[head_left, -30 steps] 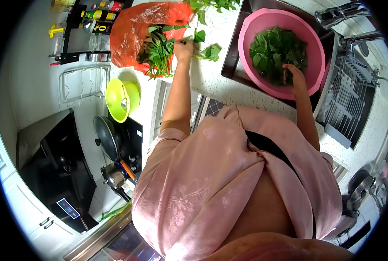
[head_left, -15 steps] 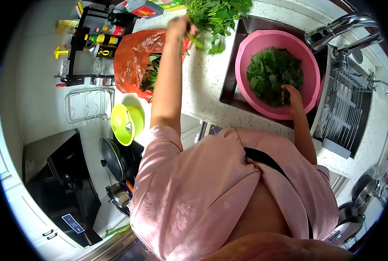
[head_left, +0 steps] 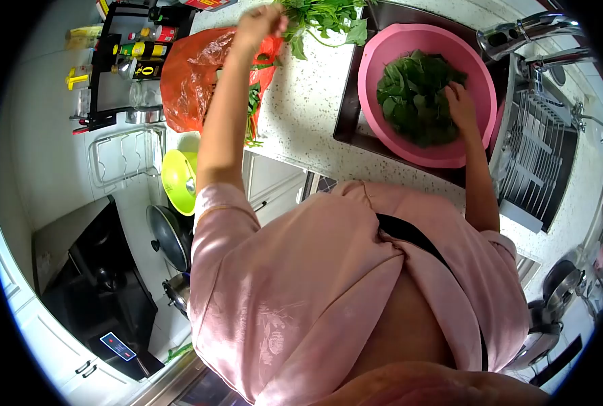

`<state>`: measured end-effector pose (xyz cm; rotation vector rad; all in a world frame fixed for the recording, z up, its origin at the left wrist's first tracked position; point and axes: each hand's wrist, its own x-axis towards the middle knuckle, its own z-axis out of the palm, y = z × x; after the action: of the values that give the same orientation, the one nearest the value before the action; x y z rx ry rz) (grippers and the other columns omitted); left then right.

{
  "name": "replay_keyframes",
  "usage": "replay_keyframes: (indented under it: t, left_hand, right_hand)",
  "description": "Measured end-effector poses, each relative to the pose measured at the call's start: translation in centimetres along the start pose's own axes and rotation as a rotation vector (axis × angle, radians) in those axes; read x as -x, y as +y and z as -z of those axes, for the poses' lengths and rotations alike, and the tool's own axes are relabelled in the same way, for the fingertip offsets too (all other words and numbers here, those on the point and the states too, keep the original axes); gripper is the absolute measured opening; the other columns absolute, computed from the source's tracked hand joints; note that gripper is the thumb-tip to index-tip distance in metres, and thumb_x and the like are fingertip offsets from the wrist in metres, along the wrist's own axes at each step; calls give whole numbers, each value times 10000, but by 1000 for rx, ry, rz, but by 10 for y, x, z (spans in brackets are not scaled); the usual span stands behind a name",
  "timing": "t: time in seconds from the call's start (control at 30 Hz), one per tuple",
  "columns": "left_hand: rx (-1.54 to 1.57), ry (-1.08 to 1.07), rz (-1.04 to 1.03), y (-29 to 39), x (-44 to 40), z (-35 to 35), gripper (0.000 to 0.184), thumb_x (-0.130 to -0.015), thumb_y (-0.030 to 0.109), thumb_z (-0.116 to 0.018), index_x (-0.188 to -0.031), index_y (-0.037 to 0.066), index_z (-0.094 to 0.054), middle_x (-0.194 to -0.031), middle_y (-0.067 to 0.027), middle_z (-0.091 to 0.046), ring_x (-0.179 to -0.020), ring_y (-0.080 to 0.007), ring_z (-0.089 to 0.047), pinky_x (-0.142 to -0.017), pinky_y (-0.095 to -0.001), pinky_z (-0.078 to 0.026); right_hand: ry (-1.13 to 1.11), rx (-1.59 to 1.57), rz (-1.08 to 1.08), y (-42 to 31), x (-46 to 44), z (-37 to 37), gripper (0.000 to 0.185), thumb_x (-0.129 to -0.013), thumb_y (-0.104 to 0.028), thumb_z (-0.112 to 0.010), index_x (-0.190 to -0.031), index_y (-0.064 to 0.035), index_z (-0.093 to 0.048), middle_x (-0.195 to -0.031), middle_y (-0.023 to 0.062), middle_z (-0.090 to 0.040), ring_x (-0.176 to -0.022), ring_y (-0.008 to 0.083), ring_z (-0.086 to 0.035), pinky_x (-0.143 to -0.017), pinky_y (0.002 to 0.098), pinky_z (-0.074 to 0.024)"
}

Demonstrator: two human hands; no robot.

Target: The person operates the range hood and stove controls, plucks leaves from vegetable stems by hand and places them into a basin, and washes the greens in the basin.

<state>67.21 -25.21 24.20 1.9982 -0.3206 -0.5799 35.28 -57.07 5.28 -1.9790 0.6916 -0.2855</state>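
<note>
My left hand (head_left: 259,26) is raised at the top of the view, beside a pile of leafy greens (head_left: 325,15) on the counter. Its fingers are curled closed, and anything between them is hidden. Below it, an open red plastic bag (head_left: 188,84) holds more greens, with some stems poking out near my forearm. On the right, my right hand (head_left: 460,108) reaches into a pink basin (head_left: 376,122) standing in the dark sink. Its bent, parted fingers touch the edge of the dark green leaves (head_left: 416,95) there; no firm hold shows.
A chrome faucet (head_left: 525,34) overhangs the sink's right side, beside a metal dish rack (head_left: 535,159). At left are a black rack of bottles (head_left: 142,51), a lime-green bowl (head_left: 177,179) and a lidded pan (head_left: 168,237). The speckled counter (head_left: 301,115) runs between bag and sink.
My left hand has moved up and left, away from a blurred leafy sprig. My right hand has shifted up along the leaves, its fingers more spread. The whole view has shifted slightly.
</note>
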Motion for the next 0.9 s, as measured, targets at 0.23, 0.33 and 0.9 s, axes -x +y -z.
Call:
replay_keyframes:
  t: [0.23,0.33,0.9]
  left_hand:
    - [-878,165,-570,-93,24,-103,291,-735,138,-600,-1022,95,-619,-1046,-155,-565,-803,-323,-600,-718,-388,-504]
    - [-922,200,-524,-97,18,-120,148,-784,114,-523,-926,86,-554,-1011,-156,-527,-722,-369,-588,-682,-446,-494]
    - [-901,494,-885,68,-6,-25,246,-789,180,-637,-1002,80,-566,-866,-126,-592,-632,-250,-622,-563,-375,-475]
  right_hand:
    - [-53,161,256,-24,-5,-40,363,-820,-279,-569,-1092,-39,-565,-1259,226,-421,-1171,367,-407,-965,395,-346]
    - [-83,110,181,-45,10,-45,323,-811,-249,-582,-1064,-49,-577,-1285,209,-400,-1182,355,-401,-956,391,-356]
    - [-91,-33,-3,6,35,-23,249,-821,-221,-585,-995,-43,-604,-1013,149,-553,-830,258,-600,-730,347,-470]
